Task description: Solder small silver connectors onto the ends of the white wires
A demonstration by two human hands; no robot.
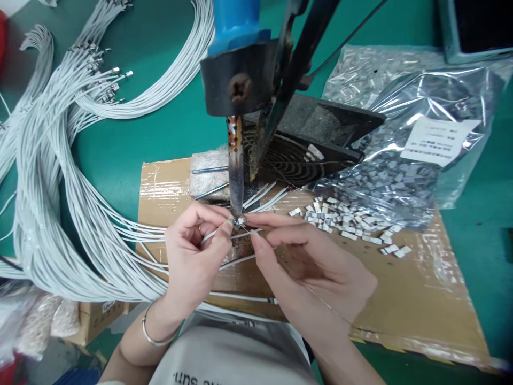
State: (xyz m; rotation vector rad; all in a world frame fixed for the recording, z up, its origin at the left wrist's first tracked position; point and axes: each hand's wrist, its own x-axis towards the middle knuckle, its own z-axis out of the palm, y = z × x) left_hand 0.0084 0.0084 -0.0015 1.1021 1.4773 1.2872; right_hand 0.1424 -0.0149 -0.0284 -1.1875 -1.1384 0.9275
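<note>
Under the tip of a mounted soldering iron (235, 176), my left hand (200, 251) pinches the end of a white cable. My right hand (308, 262) is closed on a thin wire (320, 300) that trails down across the palm; its fingertips are beside a small metal piece (241, 220) at the iron's tip. Several white cables (144, 232) run from the left beneath and past my left hand. Small white-and-grey pieces (348, 222) lie scattered on the cardboard (401, 289), right of my right hand.
A large bundle of white cables (44, 214) covers the left side. Behind the iron stands a black fan (288, 158). Clear bags of small parts (401, 176) lie at the right. A wrapped block (208, 182) sits left of the iron. A dark-screened device (476, 29) is top right.
</note>
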